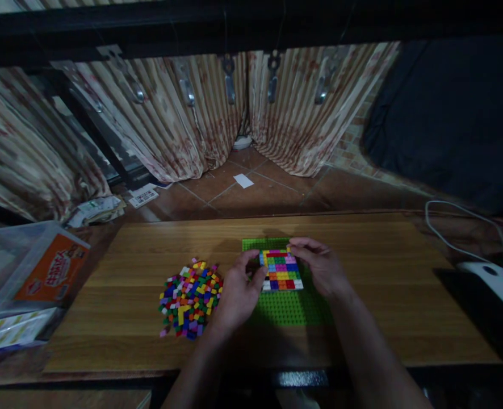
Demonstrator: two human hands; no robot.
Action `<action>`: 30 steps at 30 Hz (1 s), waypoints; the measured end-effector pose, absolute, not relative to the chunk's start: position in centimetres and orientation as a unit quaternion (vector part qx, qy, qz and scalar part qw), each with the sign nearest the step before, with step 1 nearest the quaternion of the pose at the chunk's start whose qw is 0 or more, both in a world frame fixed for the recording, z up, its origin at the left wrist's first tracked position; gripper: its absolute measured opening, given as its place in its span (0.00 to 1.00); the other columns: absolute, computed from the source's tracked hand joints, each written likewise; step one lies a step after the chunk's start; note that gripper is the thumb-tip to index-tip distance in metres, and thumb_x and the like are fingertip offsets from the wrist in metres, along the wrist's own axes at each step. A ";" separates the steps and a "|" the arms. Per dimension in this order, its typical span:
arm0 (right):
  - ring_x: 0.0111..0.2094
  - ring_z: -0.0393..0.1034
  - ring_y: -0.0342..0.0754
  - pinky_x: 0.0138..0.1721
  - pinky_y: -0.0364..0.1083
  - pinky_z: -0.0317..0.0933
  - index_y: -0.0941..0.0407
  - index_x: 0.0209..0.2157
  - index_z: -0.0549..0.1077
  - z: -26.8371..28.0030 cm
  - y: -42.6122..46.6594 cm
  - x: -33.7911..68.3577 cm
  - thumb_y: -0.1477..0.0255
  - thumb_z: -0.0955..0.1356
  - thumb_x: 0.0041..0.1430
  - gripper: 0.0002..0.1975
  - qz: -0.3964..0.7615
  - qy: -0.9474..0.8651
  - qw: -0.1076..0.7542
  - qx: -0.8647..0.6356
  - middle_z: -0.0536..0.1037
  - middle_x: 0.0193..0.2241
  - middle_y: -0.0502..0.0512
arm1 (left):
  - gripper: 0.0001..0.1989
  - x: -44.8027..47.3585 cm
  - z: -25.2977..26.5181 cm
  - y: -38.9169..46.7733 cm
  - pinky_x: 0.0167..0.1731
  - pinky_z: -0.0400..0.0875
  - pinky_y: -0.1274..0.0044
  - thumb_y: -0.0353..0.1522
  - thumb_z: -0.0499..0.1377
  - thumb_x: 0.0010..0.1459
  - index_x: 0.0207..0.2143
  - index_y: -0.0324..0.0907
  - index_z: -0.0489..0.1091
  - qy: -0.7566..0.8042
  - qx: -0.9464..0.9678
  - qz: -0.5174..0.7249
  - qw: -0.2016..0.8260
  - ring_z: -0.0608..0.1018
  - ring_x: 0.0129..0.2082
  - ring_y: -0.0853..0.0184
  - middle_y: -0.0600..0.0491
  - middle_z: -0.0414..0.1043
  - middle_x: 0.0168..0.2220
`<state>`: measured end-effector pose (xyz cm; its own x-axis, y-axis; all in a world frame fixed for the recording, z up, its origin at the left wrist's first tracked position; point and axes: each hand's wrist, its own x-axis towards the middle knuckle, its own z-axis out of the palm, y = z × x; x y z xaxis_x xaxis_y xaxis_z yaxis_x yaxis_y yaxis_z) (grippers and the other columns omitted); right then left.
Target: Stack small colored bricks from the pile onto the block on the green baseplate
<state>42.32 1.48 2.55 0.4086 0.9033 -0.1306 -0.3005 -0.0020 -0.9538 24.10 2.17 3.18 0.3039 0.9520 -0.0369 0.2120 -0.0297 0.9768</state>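
A multicoloured patch of toy building bricks [280, 270] sits on the green baseplate [279, 311]. My left hand [239, 289] is curved at the patch's left edge, thumb and forefinger apart, the thumb resting at the bricks. At the far right corner of the patch, my right hand [319, 266] has its thumb and forefinger pinched together on a small yellow brick [289, 249]. Its other fingers are bent behind. Left of my left hand lies a heap of loose bricks [189, 298] in many colours.
The wooden table [383, 284] carries all of this. A clear plastic box [25, 267] with an orange label stands left of it. At the right are a dark flat object [473, 301] and a white cable [468, 241]. Curtains [183, 130] hang beyond, above the tiled floor.
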 end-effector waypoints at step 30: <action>0.25 0.71 0.41 0.25 0.40 0.67 0.54 0.27 0.78 1.7 1.3 42.2 0.75 0.76 0.32 0.13 0.472 -0.219 0.640 -0.565 0.78 0.25 0.49 | 0.13 24.1 2.0 1.7 0.40 0.74 0.74 0.34 0.57 0.57 0.46 0.44 0.70 0.472 0.662 0.381 0.440 0.78 0.38 0.66 0.51 0.76 0.41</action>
